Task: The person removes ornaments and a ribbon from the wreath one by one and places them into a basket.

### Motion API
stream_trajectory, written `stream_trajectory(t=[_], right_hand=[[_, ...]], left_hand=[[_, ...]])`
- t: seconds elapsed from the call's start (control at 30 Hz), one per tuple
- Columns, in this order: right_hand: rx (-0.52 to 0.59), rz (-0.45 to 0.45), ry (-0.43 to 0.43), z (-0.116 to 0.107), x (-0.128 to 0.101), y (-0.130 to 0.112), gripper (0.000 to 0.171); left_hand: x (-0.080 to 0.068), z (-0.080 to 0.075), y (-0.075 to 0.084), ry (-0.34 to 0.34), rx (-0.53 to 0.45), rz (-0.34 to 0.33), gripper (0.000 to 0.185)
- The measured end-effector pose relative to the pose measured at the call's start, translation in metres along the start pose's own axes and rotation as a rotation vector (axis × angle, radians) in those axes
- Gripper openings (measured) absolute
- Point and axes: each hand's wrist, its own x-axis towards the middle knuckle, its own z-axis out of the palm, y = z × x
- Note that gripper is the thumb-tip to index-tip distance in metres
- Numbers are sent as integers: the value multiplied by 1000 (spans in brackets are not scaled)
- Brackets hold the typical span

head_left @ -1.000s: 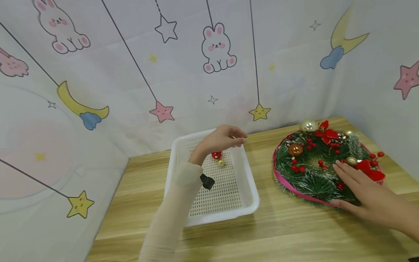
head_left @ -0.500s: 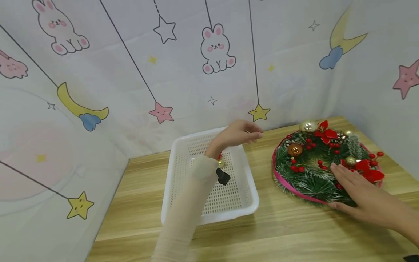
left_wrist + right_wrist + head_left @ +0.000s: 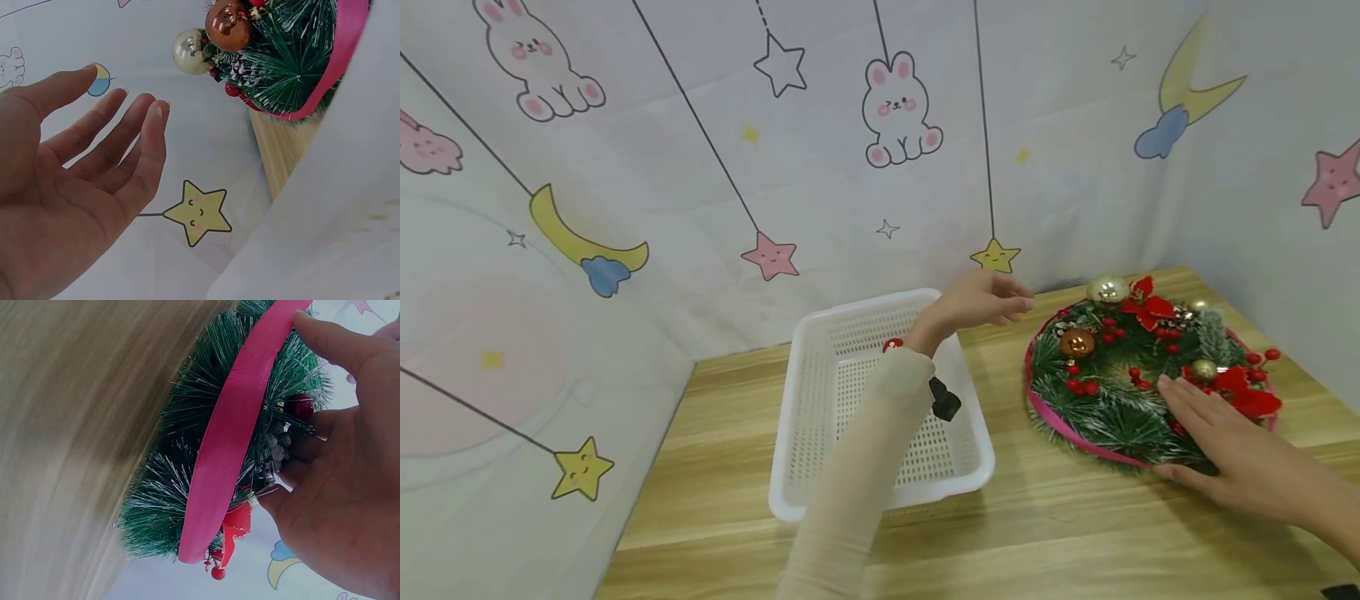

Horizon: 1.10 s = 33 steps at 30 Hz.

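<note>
My left hand (image 3: pixel 979 302) hovers past the back right corner of the white plastic basket (image 3: pixel 781 467). In the left wrist view its fingers are loosely bent and nothing lies in the palm. A green Christmas wreath (image 3: pixel 1126 418) lies on the right of the table, with red berries, red poinsettias, gold and copper baubles and a pink ribbon (image 3: pixel 231 419). My right hand (image 3: pixel 1243 446) rests on its near right side with fingers stretched out over the greenery; in the right wrist view the thumb touches the ribbon. A red ornament (image 3: pixel 892 343) inside the basket is partly hidden by my left arm.
The wooden table (image 3: pixel 1037 533) meets a cloth backdrop (image 3: pixel 820 183) printed with bunnies, stars and moons at the back and sides. A copper bauble (image 3: pixel 1077 342) and a pale gold bauble (image 3: pixel 1107 289) stick up from the wreath's back left.
My left hand has moved to the right, from over the basket toward the wreath. The right hand has barely shifted, still on the wreath.
</note>
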Motion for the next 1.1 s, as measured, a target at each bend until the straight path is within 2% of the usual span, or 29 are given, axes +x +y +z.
stream_trajectory(t=[0.33, 0.5, 0.7, 0.93, 1.1], right_hand=[[-13, -9, 7, 0, 0, -1, 114], [-7, 10, 0, 0, -2, 0, 113], [16, 39, -30, 0, -2, 0, 113], [-35, -26, 6, -1, -1, 0, 116], [-35, -35, 18, -1, -1, 1, 117]], left_hand=[[19, 15, 1, -16, -68, -6, 36], [26, 26, 5, 0, -59, 0, 35], [34, 37, 7, -48, -84, -6, 39], [41, 49, 8, -79, 8, -25, 42], [47, 57, 5, -96, 47, -35, 44]])
